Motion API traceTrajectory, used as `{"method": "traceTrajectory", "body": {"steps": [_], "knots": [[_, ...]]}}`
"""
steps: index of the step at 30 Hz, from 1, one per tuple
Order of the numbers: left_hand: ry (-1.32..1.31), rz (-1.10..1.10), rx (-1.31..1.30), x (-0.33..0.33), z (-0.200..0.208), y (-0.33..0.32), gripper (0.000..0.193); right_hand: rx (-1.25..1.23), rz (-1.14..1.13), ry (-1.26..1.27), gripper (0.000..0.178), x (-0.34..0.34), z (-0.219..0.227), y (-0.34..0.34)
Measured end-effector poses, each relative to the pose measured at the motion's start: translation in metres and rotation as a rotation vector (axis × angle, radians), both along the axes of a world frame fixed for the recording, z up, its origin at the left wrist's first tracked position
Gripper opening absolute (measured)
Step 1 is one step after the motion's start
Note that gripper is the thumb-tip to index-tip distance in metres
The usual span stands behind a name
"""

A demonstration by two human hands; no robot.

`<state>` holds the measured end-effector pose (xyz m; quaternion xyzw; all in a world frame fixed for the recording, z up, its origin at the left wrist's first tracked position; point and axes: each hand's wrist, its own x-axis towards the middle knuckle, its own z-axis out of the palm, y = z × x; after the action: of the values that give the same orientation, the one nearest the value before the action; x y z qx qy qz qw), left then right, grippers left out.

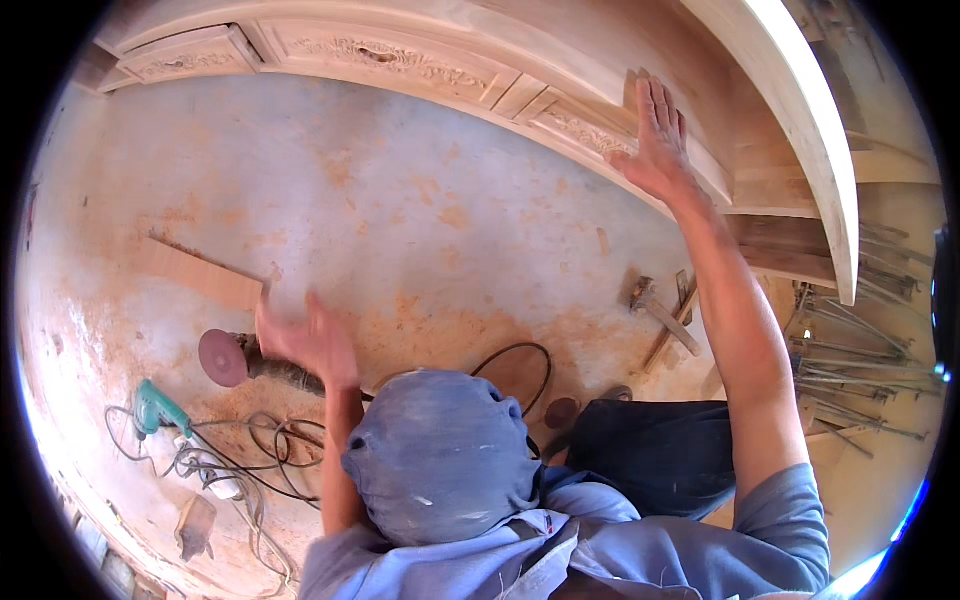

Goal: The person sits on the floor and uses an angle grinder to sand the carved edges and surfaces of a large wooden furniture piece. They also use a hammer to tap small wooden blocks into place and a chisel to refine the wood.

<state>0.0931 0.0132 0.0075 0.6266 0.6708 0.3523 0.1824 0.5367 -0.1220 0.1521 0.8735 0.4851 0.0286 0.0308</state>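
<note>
Five spread fingers of my right hand lie flat, gripping nothing, on the carved wooden cabinet, whose long axis runs left to right. Below it, my blurred left hand hovers over a sanding-disc grinder; its grip I cannot tell, and my cloth-covered head hides the forearm.

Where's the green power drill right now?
In the head view, the green drill lies on the sawdusty floor at lower left, among tangled cables, below the round sanding disc near the left hand.

two hands, one hammer; one drill
</note>
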Motion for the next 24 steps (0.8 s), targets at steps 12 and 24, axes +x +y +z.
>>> {"method": "traceTrajectory", "body": {"steps": [12,24], "knots": [[-0.549,0.315,-0.793,-0.081,0.016,-0.018,0.030,0.059,-0.008,-0.160,0.100,-0.001,-0.002,-0.013],[-0.800,-0.816,-0.970,0.012,0.248,0.007,0.045,0.459,0.182,2.400,0.071,-0.311,0.046,0.009]]}}
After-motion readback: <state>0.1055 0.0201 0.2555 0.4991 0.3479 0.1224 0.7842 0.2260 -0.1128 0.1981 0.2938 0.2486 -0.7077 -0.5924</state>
